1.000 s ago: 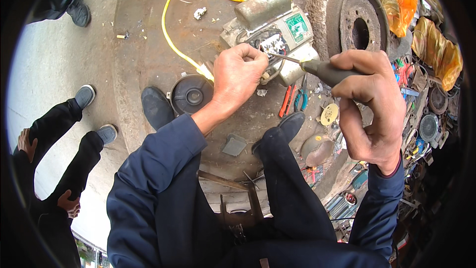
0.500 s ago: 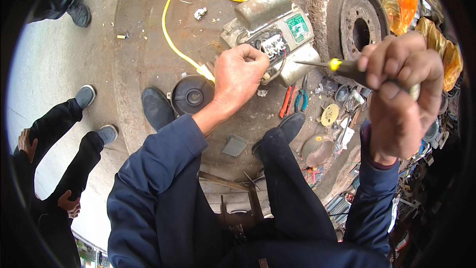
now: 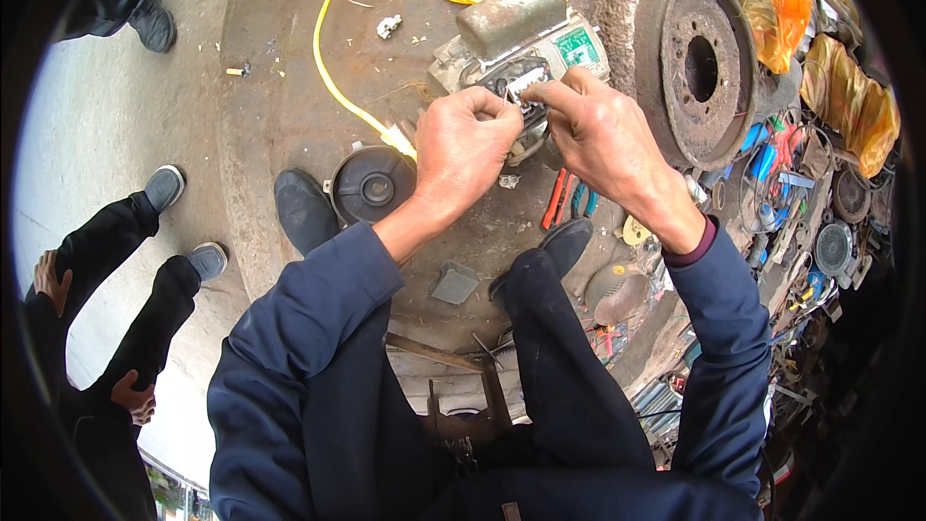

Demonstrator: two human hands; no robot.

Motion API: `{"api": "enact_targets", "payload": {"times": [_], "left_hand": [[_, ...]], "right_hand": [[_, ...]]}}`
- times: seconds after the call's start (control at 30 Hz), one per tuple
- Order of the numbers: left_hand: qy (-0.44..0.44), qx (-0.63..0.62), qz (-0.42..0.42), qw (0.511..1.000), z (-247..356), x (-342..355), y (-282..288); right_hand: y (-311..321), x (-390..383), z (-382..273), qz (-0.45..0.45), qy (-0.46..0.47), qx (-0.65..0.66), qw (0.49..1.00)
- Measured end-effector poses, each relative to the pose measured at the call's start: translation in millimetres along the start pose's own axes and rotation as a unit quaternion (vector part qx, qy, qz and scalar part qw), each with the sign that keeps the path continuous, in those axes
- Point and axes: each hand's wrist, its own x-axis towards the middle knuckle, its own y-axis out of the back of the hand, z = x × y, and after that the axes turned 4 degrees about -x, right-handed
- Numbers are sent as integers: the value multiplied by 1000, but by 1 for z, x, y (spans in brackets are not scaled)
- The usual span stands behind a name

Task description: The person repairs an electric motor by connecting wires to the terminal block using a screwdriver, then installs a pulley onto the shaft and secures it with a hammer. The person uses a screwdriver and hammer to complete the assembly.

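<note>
An electric motor (image 3: 511,17) with grey metal housings lies on the ground, its wiring box open over a white terminal block (image 3: 527,83). At the box's left edge my left hand (image 3: 468,140) is closed in a pinch; what sits between its fingertips is too small to name. My right hand (image 3: 608,125) reaches in from the right, fingers bent and closed, fingertips at the terminal block. Whatever it holds is hidden, and no screwdriver shows. Dark wires lie around the block, partly covered by both hands.
A round black cover (image 3: 374,185) lies left of my hands, beside my shoe. Yellow cable (image 3: 333,72) loops behind the motor. Red-handled pliers (image 3: 556,199) lie below it. A rusty wheel rim (image 3: 696,68) stands at right, near scattered scrap parts (image 3: 834,249). Other people's legs (image 3: 116,222) are at left.
My right hand has come down and left from its raised place to the terminal block. The screwdriver it held is out of sight. My left hand has stayed put.
</note>
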Motion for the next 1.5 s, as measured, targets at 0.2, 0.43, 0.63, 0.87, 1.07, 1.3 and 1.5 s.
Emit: {"api": "enact_targets", "payload": {"times": [0.2,0.43,0.63,0.87,1.07,1.3,1.5], "left_hand": [[-1,17,-4,1000,0,2,1],[10,35,-11,999,4,2,2],[-5,49,-15,999,7,1,1],[-15,41,-8,999,4,-1,1],[-42,14,13,999,1,-6,-2],[-83,27,6,996,-3,-8,-5],[-199,140,-9,970,-1,-11,1]], "right_hand": [[1,-2,-4,-6,4,22,1000],[-2,0,-4,-40,-13,2,999],[1,4,-16,-75,-197,176,962],[14,-1,-33,-117,-366,454,804],[12,-7,-50,-66,-381,593,706],[9,-2,-46,-18,-363,772,521],[5,-11,-41,-29,-253,878,406]]}}
